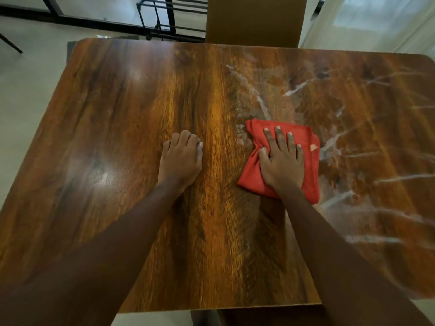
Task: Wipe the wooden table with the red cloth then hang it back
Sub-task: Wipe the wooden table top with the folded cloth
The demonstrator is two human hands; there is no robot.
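- Head view: a red cloth (253,171) lies folded on the wooden bench (117,118), right of the bench's middle.
- Its fold is close to square, its slightly longer side running from the near edge toward the far edge. A pale tag (313,147) shows at its right border.
- The right grip (282,161) presses flat on the cloth, fingers straight and spread, pointing to the far edge. The cloth bunches by the thumb.
- The left grip (181,158) rests on bare wood just left of the cloth and apart from it, fingers curled under, clenched on nothing.
- Pale wet streaks (294,89) cross the bench's right half, beyond and beside the cloth.
- A brown chair back (254,20) stands at the far edge, with a black metal rack (169,15) to its left.
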